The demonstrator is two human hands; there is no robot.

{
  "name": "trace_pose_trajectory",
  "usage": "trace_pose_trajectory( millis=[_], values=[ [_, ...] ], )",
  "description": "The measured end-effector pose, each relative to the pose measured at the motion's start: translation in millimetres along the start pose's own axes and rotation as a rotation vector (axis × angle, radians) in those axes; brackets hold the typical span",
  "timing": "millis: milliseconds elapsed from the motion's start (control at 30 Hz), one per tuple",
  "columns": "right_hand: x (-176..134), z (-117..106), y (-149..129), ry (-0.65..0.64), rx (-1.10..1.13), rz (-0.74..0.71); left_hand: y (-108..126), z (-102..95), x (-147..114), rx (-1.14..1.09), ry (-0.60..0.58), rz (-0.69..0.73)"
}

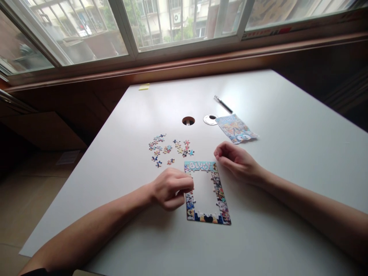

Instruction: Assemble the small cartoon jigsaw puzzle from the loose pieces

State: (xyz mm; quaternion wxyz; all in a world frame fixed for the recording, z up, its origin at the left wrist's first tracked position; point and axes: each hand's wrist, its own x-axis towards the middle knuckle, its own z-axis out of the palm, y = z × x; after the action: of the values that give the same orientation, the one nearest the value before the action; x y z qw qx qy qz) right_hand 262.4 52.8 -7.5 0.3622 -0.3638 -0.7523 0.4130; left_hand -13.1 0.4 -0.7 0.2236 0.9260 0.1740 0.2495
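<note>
A partly assembled jigsaw puzzle (220, 191) lies on the white table, its picture border joined around a bare, pale middle. My left hand (171, 188) is closed over the puzzle's left edge, fingers curled and thumb bent under. Whatever its fingertips hold, if anything, is hidden. Beside the puzzle's top right corner, my right hand (237, 161) rests on the table with fingers loosely curled in, and no piece shows in it. Loose puzzle pieces (155, 146) lie scattered beyond the left hand, several of them close together.
A creased picture sheet (237, 128) lies beyond my right hand, with a dark pen (223, 104) behind it. Near the sheet are a round table hole (188, 121) and a metal ring cover (210, 120). Yellow sticky paper (144, 87) marks the far left edge, below the window.
</note>
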Motion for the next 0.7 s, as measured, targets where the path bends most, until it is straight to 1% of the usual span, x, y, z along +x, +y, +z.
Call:
trace_pose_trajectory(
  millis=[100, 200, 400, 533, 700],
  values=[
    [0.7, 0.1, 0.6, 0.001, -0.011, 0.003, -0.1, -1.3, -2.2, 0.05, -0.051, 0.012],
    [1.4, 0.1, 0.0, -0.001, -0.019, 0.001, -1.8, -1.1, -4.8, 0.1, -0.073, 0.03],
    [0.4, -0.3, -2.6, -0.012, -0.008, 0.042, -2.6, 1.4, -3.9, 0.105, -0.011, 0.053],
    [-0.6, -0.6, -2.5, -0.016, -0.014, 0.054, -0.7, 1.6, -0.3, 0.121, -0.021, 0.082],
    [-0.6, -0.8, -2.4, -0.028, -0.024, 0.058, -1.8, 1.2, -0.5, 0.091, -0.018, 0.11]
  ],
)
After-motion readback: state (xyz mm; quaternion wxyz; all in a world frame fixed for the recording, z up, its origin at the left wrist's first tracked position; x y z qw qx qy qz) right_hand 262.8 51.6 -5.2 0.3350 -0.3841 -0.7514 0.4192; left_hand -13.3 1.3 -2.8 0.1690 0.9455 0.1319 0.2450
